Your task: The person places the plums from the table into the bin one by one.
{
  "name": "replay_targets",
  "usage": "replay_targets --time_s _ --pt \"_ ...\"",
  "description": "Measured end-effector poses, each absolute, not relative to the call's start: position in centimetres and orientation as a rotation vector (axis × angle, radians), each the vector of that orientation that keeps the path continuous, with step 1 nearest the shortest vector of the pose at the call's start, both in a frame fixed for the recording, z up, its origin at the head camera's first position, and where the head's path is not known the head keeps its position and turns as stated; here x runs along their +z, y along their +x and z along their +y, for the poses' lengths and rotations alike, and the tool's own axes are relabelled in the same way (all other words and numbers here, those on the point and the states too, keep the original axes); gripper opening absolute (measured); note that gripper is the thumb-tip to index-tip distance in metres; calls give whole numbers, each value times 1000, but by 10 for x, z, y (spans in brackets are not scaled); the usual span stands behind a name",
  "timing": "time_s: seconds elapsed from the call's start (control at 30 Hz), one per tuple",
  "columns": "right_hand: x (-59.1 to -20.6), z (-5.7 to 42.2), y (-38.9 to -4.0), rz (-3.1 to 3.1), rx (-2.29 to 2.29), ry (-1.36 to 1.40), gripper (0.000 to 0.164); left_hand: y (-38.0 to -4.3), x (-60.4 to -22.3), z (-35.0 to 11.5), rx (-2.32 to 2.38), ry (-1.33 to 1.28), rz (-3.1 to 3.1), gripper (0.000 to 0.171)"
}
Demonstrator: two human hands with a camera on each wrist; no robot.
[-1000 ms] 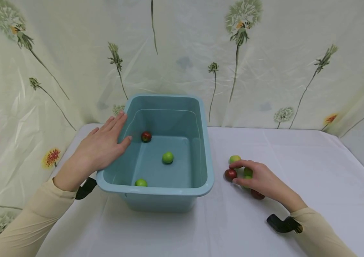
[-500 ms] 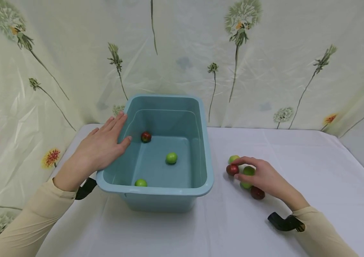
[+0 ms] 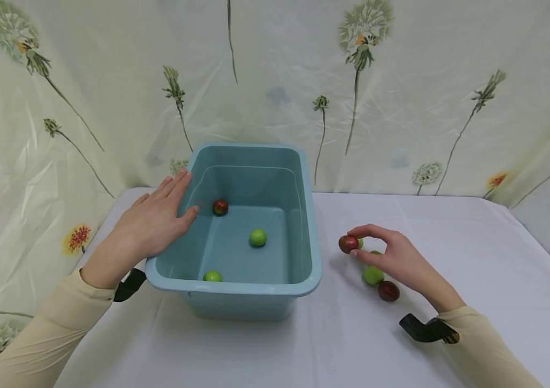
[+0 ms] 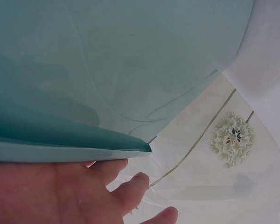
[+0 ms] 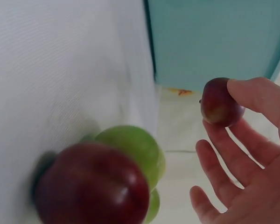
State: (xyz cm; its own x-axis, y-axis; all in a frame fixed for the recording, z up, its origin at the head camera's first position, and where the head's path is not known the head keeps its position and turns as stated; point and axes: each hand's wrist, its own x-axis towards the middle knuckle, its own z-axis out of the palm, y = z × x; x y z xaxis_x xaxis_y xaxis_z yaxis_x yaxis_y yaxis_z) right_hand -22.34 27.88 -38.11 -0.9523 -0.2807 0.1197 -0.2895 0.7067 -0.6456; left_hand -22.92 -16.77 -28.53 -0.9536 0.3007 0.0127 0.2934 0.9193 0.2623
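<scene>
Up comes the red fruit [image 3: 348, 244] off the table [image 3: 479, 242], pinched between thumb and fingertips of the right hand [image 3: 398, 261]: one piece freed from the other fruit [image 3: 389, 291], outside the tub [image 3: 246, 306]. Straight-fingered, the left hand [image 3: 151, 223] lies along its rim [image 3: 236, 289], probably touching.

Dandelion-print sheet [image 3: 270, 97] behind, white tablecloth [image 3: 454, 242]

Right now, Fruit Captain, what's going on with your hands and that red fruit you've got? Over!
Right hand: fingers pinching the red fruit, off the white cloth. Left hand: against the blue tub. In the way: right rim, between fruit and tub's inside.
</scene>
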Motion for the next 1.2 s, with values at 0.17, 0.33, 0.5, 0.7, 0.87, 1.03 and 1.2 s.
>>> replay_targets --time_s 0.17,0.33,0.5,0.7,0.87,1.03,1.2 --pt "-375 271 -225 -2879 1122 479 39 -229 -287 -169 409 472 3048 72" --pt "-367 267 -227 -2832 1152 510 37 -230 -287 -168 397 477 3053 72" --pt "-359 264 -230 -2789 1174 519 36 -230 -286 -168 358 479 3054 72" --pt "-351 258 -232 -2735 1223 498 35 -231 -285 -168 335 476 3053 72" --pt "-342 255 -234 -2686 1247 491 31 -230 -284 -167 319 465 3050 71" --pt "-333 252 -235 -2651 1247 475 34 -231 -282 -166 305 464 3048 71" --pt "-327 247 -238 -2598 1261 456 37 -232 -283 -166 299 469 3056 71"
